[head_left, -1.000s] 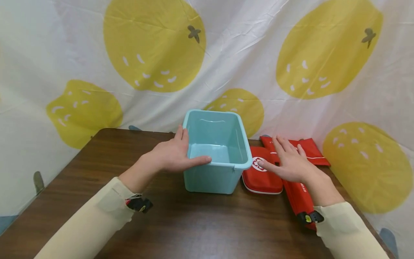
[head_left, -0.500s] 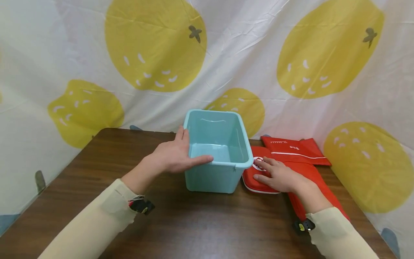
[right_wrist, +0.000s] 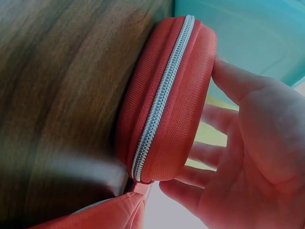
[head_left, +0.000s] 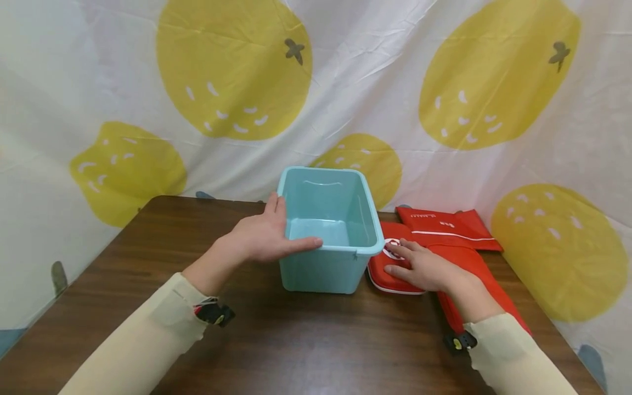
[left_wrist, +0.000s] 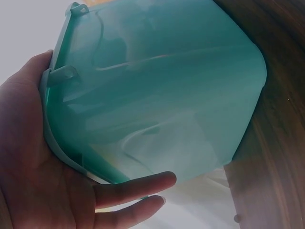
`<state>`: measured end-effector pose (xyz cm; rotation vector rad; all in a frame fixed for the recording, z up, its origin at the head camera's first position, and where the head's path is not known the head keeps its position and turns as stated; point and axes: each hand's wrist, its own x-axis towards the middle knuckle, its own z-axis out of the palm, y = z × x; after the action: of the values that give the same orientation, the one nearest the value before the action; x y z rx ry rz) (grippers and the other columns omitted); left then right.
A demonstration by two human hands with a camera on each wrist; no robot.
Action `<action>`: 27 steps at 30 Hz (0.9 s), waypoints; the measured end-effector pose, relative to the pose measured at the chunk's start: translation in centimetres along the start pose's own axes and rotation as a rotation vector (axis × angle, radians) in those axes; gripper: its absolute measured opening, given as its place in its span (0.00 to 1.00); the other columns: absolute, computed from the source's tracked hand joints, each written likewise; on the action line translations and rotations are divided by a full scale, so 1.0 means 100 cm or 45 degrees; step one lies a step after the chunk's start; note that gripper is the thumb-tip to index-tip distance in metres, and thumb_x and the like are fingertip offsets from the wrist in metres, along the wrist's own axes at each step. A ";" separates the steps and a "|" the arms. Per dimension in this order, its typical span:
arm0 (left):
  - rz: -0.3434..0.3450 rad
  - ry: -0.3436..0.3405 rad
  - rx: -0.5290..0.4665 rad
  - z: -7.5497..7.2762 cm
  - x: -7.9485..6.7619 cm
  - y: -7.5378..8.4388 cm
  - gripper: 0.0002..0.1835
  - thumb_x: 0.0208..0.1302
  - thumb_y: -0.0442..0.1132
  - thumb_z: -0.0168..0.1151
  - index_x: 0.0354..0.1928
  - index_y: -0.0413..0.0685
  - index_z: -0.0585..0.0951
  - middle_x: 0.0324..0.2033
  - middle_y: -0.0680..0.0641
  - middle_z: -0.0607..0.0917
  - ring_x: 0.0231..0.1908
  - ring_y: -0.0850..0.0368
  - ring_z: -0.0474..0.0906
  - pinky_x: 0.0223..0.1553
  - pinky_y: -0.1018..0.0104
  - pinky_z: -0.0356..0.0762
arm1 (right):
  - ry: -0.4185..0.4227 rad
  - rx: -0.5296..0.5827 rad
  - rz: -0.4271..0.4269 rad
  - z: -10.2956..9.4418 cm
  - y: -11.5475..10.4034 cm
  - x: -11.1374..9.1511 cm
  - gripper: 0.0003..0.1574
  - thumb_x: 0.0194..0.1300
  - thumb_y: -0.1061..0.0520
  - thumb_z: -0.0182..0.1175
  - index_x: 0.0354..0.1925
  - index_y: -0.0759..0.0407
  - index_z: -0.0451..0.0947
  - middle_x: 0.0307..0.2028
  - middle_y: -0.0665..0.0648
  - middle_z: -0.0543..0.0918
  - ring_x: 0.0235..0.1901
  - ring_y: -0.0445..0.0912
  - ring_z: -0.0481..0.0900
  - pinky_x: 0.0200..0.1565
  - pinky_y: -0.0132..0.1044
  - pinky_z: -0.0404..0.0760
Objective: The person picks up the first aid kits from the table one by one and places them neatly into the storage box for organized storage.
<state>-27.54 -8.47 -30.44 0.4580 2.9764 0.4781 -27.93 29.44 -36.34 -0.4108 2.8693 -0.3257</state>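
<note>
A light-blue plastic bin [head_left: 318,271] stands upright on the table. My left hand [head_left: 259,236] rests at its near left corner: the thumb lies along the front rim and the fairly straight fingers lie along the left side. In the left wrist view those fingers [left_wrist: 138,188] extend beside the bin's outer wall. Right of the bin lies a red zippered hard case [right_wrist: 167,100] with a round white emblem. My right hand [head_left: 427,267] touches its top with spread, loosely bent fingers that do not wrap round it.
A flat red pouch [head_left: 451,225] with a white stripe lies at the back right of the brown table [head_left: 296,340]. A longer red pouch [head_left: 486,280] lies partly under my right forearm. A fruit-print curtain [head_left: 355,99] hangs behind the table.
My right hand has come down from above the red items and to the left onto the hard case, then stayed there. My left hand and the bin have not visibly moved.
</note>
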 end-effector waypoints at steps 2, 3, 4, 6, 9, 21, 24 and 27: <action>-0.001 -0.004 -0.004 0.000 0.000 0.000 0.76 0.61 0.88 0.51 0.89 0.37 0.38 0.89 0.36 0.40 0.71 0.34 0.79 0.62 0.41 0.83 | -0.004 0.000 -0.001 0.000 0.000 -0.001 0.54 0.75 0.30 0.64 0.86 0.51 0.61 0.84 0.73 0.58 0.78 0.75 0.64 0.68 0.76 0.75; -0.001 -0.004 -0.006 0.000 -0.001 0.000 0.75 0.62 0.88 0.52 0.89 0.37 0.38 0.89 0.36 0.40 0.71 0.34 0.79 0.62 0.41 0.83 | -0.005 0.000 0.000 0.000 0.000 -0.001 0.54 0.75 0.30 0.64 0.86 0.51 0.61 0.84 0.73 0.58 0.78 0.75 0.64 0.68 0.76 0.75; -0.002 -0.004 -0.006 0.000 -0.001 0.000 0.75 0.62 0.88 0.52 0.89 0.37 0.38 0.89 0.36 0.40 0.71 0.34 0.79 0.62 0.41 0.83 | -0.007 -0.001 0.002 0.000 -0.001 -0.002 0.54 0.75 0.30 0.64 0.86 0.51 0.61 0.84 0.73 0.58 0.78 0.75 0.64 0.68 0.76 0.75; -0.002 -0.002 -0.005 0.000 -0.001 0.000 0.75 0.62 0.88 0.52 0.89 0.37 0.39 0.89 0.37 0.40 0.71 0.35 0.79 0.62 0.42 0.83 | -0.012 -0.004 0.008 -0.001 -0.001 -0.003 0.54 0.74 0.30 0.65 0.86 0.51 0.61 0.84 0.73 0.58 0.78 0.75 0.64 0.67 0.75 0.76; 0.000 0.003 -0.003 0.000 -0.002 0.000 0.75 0.62 0.88 0.52 0.89 0.37 0.39 0.89 0.37 0.40 0.70 0.35 0.80 0.61 0.42 0.83 | -0.017 -0.010 0.014 -0.002 -0.003 -0.006 0.55 0.74 0.30 0.65 0.86 0.51 0.62 0.84 0.72 0.59 0.77 0.74 0.65 0.66 0.75 0.77; 0.000 -0.020 0.012 -0.001 0.002 -0.002 0.76 0.61 0.89 0.51 0.89 0.37 0.38 0.89 0.37 0.39 0.71 0.35 0.78 0.62 0.42 0.83 | -0.009 -0.052 0.007 0.000 -0.009 -0.015 0.54 0.73 0.30 0.66 0.84 0.53 0.65 0.82 0.74 0.62 0.76 0.74 0.68 0.66 0.73 0.78; 0.002 -0.025 0.012 -0.002 0.002 -0.002 0.76 0.61 0.89 0.51 0.89 0.37 0.38 0.89 0.37 0.39 0.71 0.36 0.78 0.62 0.42 0.83 | -0.006 -0.063 0.004 0.000 -0.010 -0.016 0.54 0.73 0.30 0.67 0.84 0.53 0.65 0.81 0.74 0.63 0.76 0.74 0.68 0.66 0.73 0.79; 0.007 -0.024 0.014 -0.002 0.002 -0.002 0.76 0.61 0.88 0.51 0.89 0.37 0.38 0.89 0.37 0.40 0.70 0.35 0.79 0.63 0.42 0.82 | 0.009 -0.080 -0.009 0.001 -0.011 -0.020 0.53 0.73 0.30 0.67 0.83 0.54 0.66 0.80 0.74 0.65 0.75 0.74 0.70 0.67 0.73 0.78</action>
<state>-27.84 -8.66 -30.33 0.4694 2.9620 0.4553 -25.81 28.98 -35.82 -0.4324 2.8914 -0.2387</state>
